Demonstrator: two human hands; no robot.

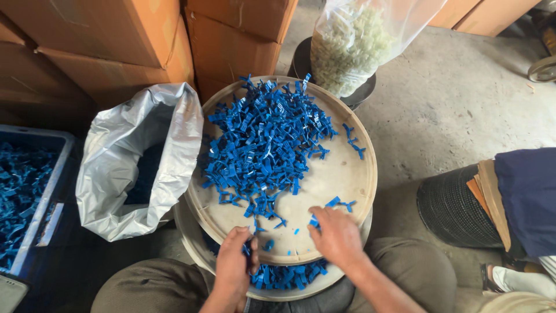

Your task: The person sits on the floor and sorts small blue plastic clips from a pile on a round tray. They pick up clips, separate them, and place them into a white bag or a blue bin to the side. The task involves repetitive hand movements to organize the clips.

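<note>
Hundreds of small blue plastic pieces [263,145] heap on a round pale tray [341,174] at frame centre, with an open silver bag [130,156] left of it. Sorting looks underway. At lower centre, the right hand [336,235] lies flat, fingers spread, over loose pieces; the left hand [234,266] pinches 1 piece at the tray's near rim. Drawing more from the heap seems the next need.

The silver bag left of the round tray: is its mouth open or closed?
Open. The silver bag has its rim rolled back into a wide gap, with dark blue contents showing inside; it leans against the round tray.
</note>
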